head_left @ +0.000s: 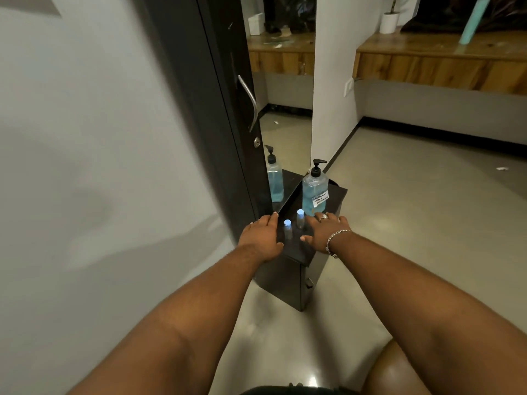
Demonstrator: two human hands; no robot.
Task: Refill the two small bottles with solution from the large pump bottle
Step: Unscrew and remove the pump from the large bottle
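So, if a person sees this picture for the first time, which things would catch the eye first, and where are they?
Probably the large pump bottle of blue liquid, standing at the far end of the small black stand, with its reflection in the mirror beside it. Next, the two small bottles with pale blue caps, upright just in front of it. The left hand and right hand lie flat on either side of them.

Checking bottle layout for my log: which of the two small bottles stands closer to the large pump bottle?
The small bottle beside the right hand; it stands just in front of the pump bottle. The other small bottle sits nearer the camera, beside the left hand.
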